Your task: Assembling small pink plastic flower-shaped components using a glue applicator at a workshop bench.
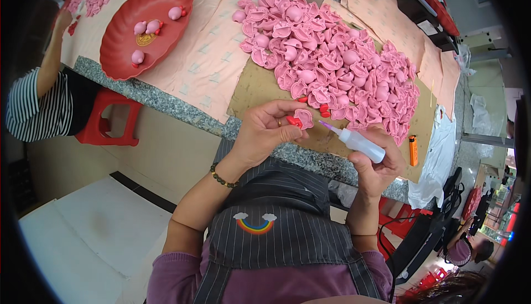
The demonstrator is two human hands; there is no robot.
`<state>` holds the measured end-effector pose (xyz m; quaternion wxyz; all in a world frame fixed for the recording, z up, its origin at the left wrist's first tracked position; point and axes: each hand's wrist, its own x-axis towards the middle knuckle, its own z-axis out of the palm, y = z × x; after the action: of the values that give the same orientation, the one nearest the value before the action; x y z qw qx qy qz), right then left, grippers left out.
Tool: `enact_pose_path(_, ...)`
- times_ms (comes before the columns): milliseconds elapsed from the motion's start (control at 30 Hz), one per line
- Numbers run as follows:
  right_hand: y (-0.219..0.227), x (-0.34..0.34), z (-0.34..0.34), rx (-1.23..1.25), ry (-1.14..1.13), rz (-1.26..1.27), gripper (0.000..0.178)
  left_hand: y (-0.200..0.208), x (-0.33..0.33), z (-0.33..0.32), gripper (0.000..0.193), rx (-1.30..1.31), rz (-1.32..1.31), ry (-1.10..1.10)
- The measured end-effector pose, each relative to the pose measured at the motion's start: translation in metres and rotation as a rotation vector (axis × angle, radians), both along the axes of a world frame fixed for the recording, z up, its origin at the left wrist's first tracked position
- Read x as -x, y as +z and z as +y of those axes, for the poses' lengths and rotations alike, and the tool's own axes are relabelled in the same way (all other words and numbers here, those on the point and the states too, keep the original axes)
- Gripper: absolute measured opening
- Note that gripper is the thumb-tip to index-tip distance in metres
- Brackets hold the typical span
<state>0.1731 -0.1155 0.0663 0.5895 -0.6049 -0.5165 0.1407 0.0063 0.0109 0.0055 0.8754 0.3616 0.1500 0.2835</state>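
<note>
Between the thumb and fingers of my left hand (271, 124) sits a small hollow pink plastic shell (303, 118) with a red piece (294, 122) at its edge. My right hand (380, 160) grips a translucent squeeze bottle (362, 144), its purple nozzle (330, 127) tilted toward the shell and a short way from it. A few loose red pieces (324, 108) lie on the brown board (243, 95) just beyond my hands. Behind them spreads a big heap of similar pink shells (332, 55).
A red scalloped tray (119, 44) at the left bears several pink-and-red pieces. An orange lighter (413, 150) lies by my right hand. Crumpled white plastic (434, 160) hangs over the table's right edge. Another person's striped sleeve (25, 105) and a red stool (110, 118) are at the far left.
</note>
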Motion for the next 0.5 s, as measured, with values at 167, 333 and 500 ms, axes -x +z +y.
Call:
enact_pose_path(167, 0.005, 0.006, 0.005, 0.005, -0.047, -0.051, 0.034, -0.004, 0.0, 0.0, 0.039, 0.018, 0.015, 0.001)
enact_pose_path(333, 0.003, 0.008, 0.011, 0.005, -0.002, -0.142, 0.029, -0.005, 0.001, 0.0, 0.037, -0.009, -0.005, -0.02)
enact_pose_path(500, 0.004, 0.01, 0.012, 0.018, 0.012, -0.153, 0.028, -0.004, 0.0, 0.0, 0.036, -0.013, -0.01, -0.03)
